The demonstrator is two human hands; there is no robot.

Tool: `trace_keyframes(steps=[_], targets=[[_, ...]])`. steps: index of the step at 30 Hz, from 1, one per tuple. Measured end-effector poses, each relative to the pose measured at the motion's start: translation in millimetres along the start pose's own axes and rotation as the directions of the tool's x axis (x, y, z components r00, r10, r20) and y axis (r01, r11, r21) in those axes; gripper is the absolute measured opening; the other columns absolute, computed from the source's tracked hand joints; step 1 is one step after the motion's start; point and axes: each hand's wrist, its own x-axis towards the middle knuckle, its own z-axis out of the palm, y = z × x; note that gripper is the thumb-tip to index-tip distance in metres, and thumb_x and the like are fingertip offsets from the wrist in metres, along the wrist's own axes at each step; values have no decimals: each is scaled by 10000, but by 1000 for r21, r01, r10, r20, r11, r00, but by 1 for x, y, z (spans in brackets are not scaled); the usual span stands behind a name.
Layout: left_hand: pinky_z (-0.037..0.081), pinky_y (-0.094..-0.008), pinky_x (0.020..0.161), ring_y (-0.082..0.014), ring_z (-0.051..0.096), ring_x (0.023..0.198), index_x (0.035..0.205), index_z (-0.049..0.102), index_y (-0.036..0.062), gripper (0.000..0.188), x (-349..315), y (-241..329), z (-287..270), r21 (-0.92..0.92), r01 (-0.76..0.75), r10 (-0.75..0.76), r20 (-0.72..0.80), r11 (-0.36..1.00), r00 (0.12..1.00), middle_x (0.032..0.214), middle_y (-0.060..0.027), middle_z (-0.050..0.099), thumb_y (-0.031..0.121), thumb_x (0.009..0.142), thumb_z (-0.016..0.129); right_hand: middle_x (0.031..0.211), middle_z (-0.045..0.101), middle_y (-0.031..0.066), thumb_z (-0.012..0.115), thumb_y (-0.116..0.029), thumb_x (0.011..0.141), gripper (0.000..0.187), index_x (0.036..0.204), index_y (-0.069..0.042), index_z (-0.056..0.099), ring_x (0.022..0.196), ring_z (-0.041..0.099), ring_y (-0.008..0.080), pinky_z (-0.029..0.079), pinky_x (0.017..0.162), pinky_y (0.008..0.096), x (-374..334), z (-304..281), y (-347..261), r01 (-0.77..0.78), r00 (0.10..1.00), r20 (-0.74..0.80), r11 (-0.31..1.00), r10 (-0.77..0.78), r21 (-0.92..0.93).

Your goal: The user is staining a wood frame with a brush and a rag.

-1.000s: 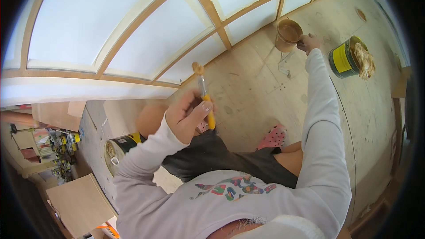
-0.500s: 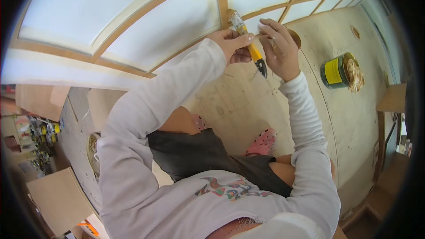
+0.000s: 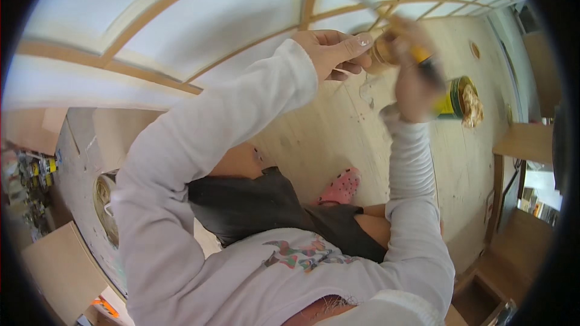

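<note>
**Brush and cup brought together above the floor**

We log the scene from left to right.

- Far left: a shelf of small bottles (image 3: 31,172), too blurred to sort, and below it a flat cardboard panel (image 3: 57,271). A round tin seen edge-on (image 3: 104,205) sits by our left elbow.
- Upper left to centre: a large white panel with wooden ribs (image 3: 181,30) lies across the plywood floor (image 3: 338,139).
- Centre: our left hand (image 3: 335,51) is raised, thumb out, fingers curled around the side of a small brown cup (image 3: 379,54). 1 second ago this hand held the brush down near our lap; now it has crossed up to the cup.
- Just right: our right hand (image 3: 414,81) is closed around a yellow-handled brush (image 3: 396,24), bristle end pointing up-left. The hand is motion-blurred, so we cannot tell the exact finger placement. 1 second ago it rested on the cup, which stood on the floor.
- Below: a pink clog (image 3: 341,186) on our foot.
- Right: an open yellow-and-green tin (image 3: 456,99) stands on the floor, apart from both hands (a rag or crust on its top, unclear).

Reading: the brush has changed hands and the cup has been lifted. We judge that both things are now held together in the air, brush just beside the cup.
</note>
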Motion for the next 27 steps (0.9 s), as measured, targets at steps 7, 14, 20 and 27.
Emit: trace_keyframes(steps=[7, 14, 20, 27], targets=[[473, -303, 720, -162, 587, 824, 1126, 555, 14, 355, -68, -14, -17, 636, -189, -52, 340, 748, 939, 902, -80, 623, 156, 813, 647, 882, 680, 106, 687, -85, 757, 238, 963, 28, 649, 766, 645, 131, 512, 706, 252, 28, -100, 118, -457, 877, -87, 764, 473, -454], [443, -390, 659, -318, 549, 746, 1098, 565, 60, 452, -112, -15, -33, 853, -454, -41, 479, 258, 877, 830, -117, 562, 209, 704, 728, 893, 665, 196, 677, -383, 695, 446, 962, -26, 660, 859, 637, 351, 500, 769, 393, -7, -122, 207, -366, 771, 3, 447, 637, -816], [444, -378, 660, -288, 558, 744, 1055, 560, 48, 444, -118, -16, -42, 883, -410, -24, 426, 229, 904, 806, -90, 570, 159, 663, 739, 861, 676, 165, 702, -336, 703, 396, 948, -26, 668, 816, 653, 281, 506, 738, 365, -11, -123, 236, -267, 743, 50, 365, 667, -892], [443, -381, 662, -290, 552, 739, 1052, 556, 40, 462, -119, -14, -52, 886, -412, -13, 424, 215, 905, 813, -91, 569, 152, 644, 743, 812, 678, 151, 720, -296, 697, 411, 955, 18, 659, 739, 662, 250, 519, 695, 319, -13, -125, 234, -386, 665, -53, 282, 745, -878]])
